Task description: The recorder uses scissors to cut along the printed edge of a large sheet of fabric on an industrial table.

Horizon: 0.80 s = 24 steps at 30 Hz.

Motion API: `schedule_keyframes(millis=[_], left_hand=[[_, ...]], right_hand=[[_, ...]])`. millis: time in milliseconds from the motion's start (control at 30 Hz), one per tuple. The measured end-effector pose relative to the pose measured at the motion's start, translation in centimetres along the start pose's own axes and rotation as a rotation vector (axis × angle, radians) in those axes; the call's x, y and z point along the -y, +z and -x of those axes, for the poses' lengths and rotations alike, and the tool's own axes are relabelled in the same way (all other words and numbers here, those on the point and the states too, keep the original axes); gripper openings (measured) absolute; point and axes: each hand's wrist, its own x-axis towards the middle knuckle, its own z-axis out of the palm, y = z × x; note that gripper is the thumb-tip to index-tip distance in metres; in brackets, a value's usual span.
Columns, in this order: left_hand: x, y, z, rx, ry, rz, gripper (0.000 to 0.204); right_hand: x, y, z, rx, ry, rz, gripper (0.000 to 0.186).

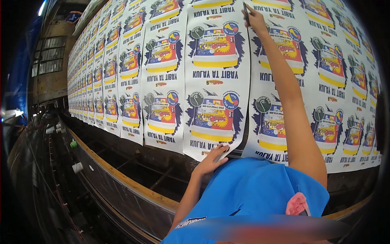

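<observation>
My left hand (212,160) lies at the near end of a long printed white strip (215,77). Its fingers are stretched over the strip's lower corner, and the thumb is spread apart. Far ahead, at the top of the view, my right hand (256,21) is closed around a thin dark tool (245,13), whose exact kind I cannot make out. A narrow dark gap (248,93) runs from near that tool down toward me, parting this strip from the printed sheet (305,93) on the right. The strip's near corner is bent.
Several more printed strips (162,77) hang over the edge side by side to the left. Below them runs a wooden-edged rail (109,162) above dark framework. A green object (73,144) and a white cup-like piece (77,167) are at the left. Pink cloth (297,204) shows against my blue shirt.
</observation>
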Motion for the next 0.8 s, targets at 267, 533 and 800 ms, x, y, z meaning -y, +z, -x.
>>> schedule_keyframes(millis=[267,533,800], left_hand=[[0.5,0.4,0.8,-0.053,0.124,0.153,0.079],[4.3,8.1,-0.8,-0.688,0.157,-0.625,0.088],[7.3,11.0,-2.6,-0.716,0.176,-0.750,0.096]], right_hand=[[-2.4,-14.3,22.7,-0.095,0.105,0.133,0.051],[1.1,-26.5,39.7,-0.143,0.120,0.168,0.046],[5.6,-28.6,58.9,-0.005,0.238,0.223,0.050]])
